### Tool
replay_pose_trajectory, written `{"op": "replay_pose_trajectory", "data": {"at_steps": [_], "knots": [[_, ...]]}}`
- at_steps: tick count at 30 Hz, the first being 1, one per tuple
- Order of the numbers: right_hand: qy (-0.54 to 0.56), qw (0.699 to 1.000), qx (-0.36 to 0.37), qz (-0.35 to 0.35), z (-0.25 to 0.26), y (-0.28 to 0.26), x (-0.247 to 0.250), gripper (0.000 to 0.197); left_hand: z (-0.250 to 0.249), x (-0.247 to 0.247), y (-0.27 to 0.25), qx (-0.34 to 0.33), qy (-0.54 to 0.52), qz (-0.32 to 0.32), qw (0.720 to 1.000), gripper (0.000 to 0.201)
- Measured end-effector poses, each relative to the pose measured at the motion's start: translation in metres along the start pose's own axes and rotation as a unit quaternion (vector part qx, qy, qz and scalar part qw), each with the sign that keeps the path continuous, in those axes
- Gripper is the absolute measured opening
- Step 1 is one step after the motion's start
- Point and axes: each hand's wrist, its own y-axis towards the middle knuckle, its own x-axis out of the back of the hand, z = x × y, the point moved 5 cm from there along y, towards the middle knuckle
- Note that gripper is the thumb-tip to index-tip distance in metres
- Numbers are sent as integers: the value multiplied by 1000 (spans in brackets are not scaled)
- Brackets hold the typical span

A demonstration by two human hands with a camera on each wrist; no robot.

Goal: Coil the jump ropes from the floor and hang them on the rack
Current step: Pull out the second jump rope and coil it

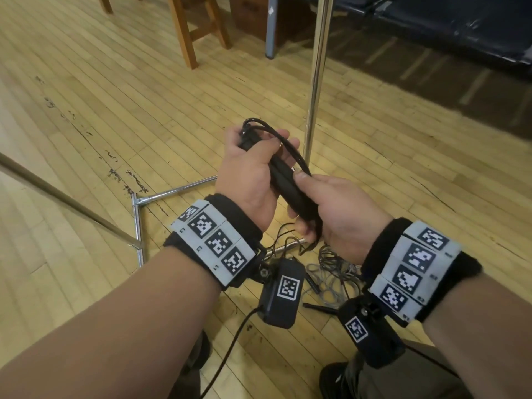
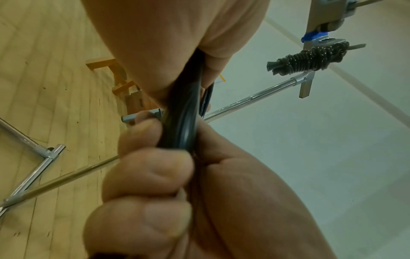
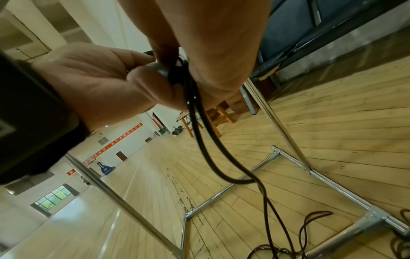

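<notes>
A black jump rope is in both my hands above the floor. My left hand (image 1: 259,148) grips the upper part of its black handles (image 1: 285,185), and my right hand (image 1: 311,208) grips their lower end. A loop of black cord (image 1: 290,148) arches over the left fingers. In the left wrist view curled fingers (image 2: 155,168) wrap the dark handles (image 2: 184,126). The right wrist view shows the cord (image 3: 199,131) hanging from the handle end (image 3: 163,70) down to the floor. The chrome rack pole (image 1: 316,73) stands just behind my hands.
More ropes (image 1: 331,272) lie tangled on the wooden floor by the rack's base tubes (image 1: 175,191). One coiled rope (image 2: 310,59) hangs on a rack hook. Wooden stool legs (image 1: 187,33) and a dark mat (image 1: 460,21) stand further back.
</notes>
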Motion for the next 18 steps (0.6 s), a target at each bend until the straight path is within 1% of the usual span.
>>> {"op": "replay_pose_trajectory", "data": {"at_steps": [3, 5, 7, 8, 9, 10, 11, 12, 13, 14, 16, 17, 18], "knots": [[-16, 999, 29, -9, 6, 0, 6, 33, -4, 2, 3, -6, 27, 22, 999, 27], [-65, 997, 49, -13, 15, -2, 17, 33, -13, 8, 8, -7, 88, 51, 995, 23], [-138, 988, 66, -10, 24, -4, 30, 31, -27, 14, 12, 2, 189, 106, 976, 20], [-175, 982, 72, -8, 28, -6, 38, 30, -33, 18, 12, 4, 260, 134, 956, 19], [-213, 974, 75, -7, 30, -7, 44, 30, -38, 21, 11, 0, 347, 157, 925, 18], [-252, 965, 76, -6, 31, -9, 49, 29, -42, 25, 8, -7, 451, 175, 875, 17], [-292, 953, 79, -1, 32, -10, 51, 29, -43, 28, 4, -13, 559, 190, 807, 19], [-332, 939, 83, 11, 31, -12, 49, 28, -41, 30, -1, -9, 651, 204, 731, 25], [-370, 924, 88, 28, 29, -14, 44, 29, -37, 31, -7, 3, 715, 220, 664, 34], [-404, 909, 93, 48, 27, -15, 38, 30, -30, 30, -13, 21, 753, 241, 612, 41], [-452, 884, 98, 70, 23, -14, 23, 35, -13, 27, -24, 46, 792, 298, 531, 47], [-474, 872, 103, 69, 21, -13, 18, 37, -5, 27, -28, 51, 805, 320, 496, 46], [-494, 861, 106, 65, 20, -12, 15, 39, 2, 28, -31, 54, 813, 332, 475, 44]]}}
